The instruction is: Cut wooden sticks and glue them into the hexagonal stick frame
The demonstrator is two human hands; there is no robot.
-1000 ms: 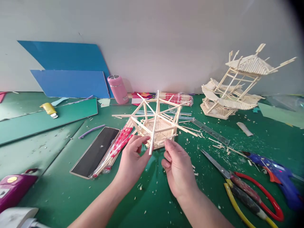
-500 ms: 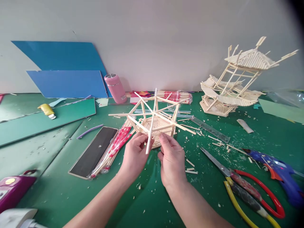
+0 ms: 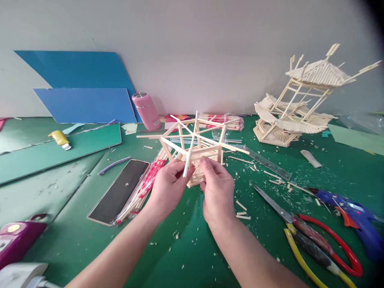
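A small pavilion frame of thin wooden sticks [image 3: 194,135] is between my two hands at the middle of the view. Its crossed top sticks fan out from a centre point, above upright posts and a slatted base. My left hand [image 3: 168,185] is closed on the near left side, below a stick that points toward me. On the near right, my right hand [image 3: 218,188] pinches the frame between thumb and fingers. The fingertips of both hands are partly hidden behind the sticks and the thumbs.
A larger stick pavilion [image 3: 318,76] stands back right. Scissors [image 3: 291,220] and a blue glue gun [image 3: 345,204] lie right, near a clear ruler [image 3: 267,162]. Left are a dark phone-like slab [image 3: 120,192], bagged sticks [image 3: 150,180] and a pink bottle [image 3: 146,112]. Stick scraps litter the green table.
The frame has tipped, its near side rising, so its top looks flatter and less of the base floor shows. My hands have moved up slightly and keep their hold.
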